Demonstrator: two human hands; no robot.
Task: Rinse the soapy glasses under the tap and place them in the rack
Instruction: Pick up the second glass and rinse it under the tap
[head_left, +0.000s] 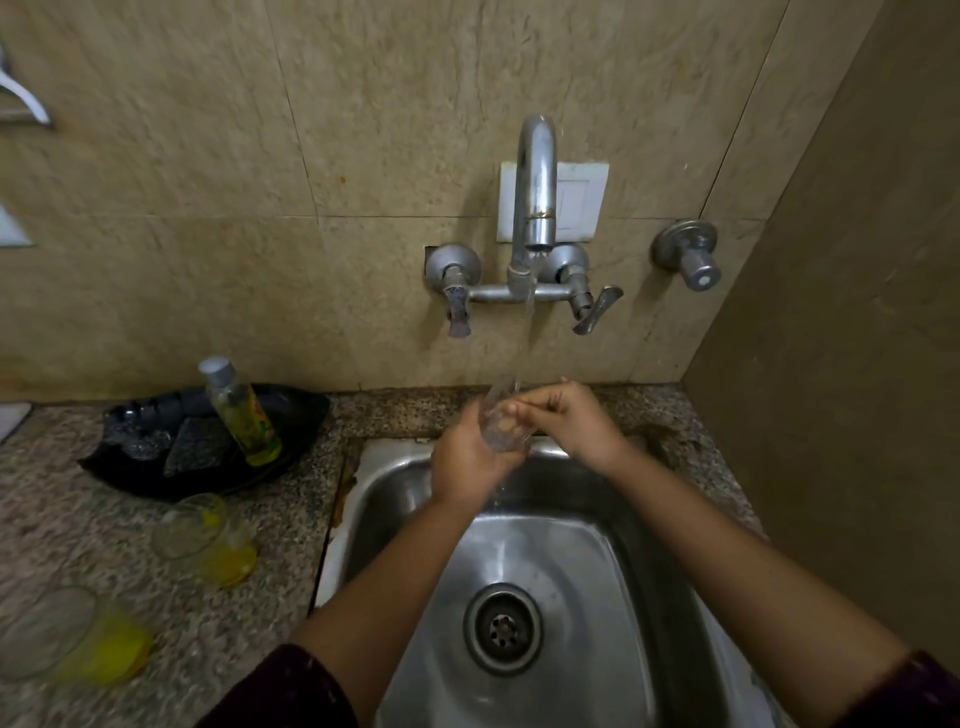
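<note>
A clear glass sat tilted under the running tap, above the sink. The left hand wrapped its fingers around it; the right hand pinched its rim.

I see a clear glass tilted over the back edge of the sink, its mouth angled up toward the tap, which runs a thin stream onto it. Left of the sink, on the counter, two more glasses lie on their sides: one near the sink's left rim, the other farther left, both clear with yellow at their bases.
</note>
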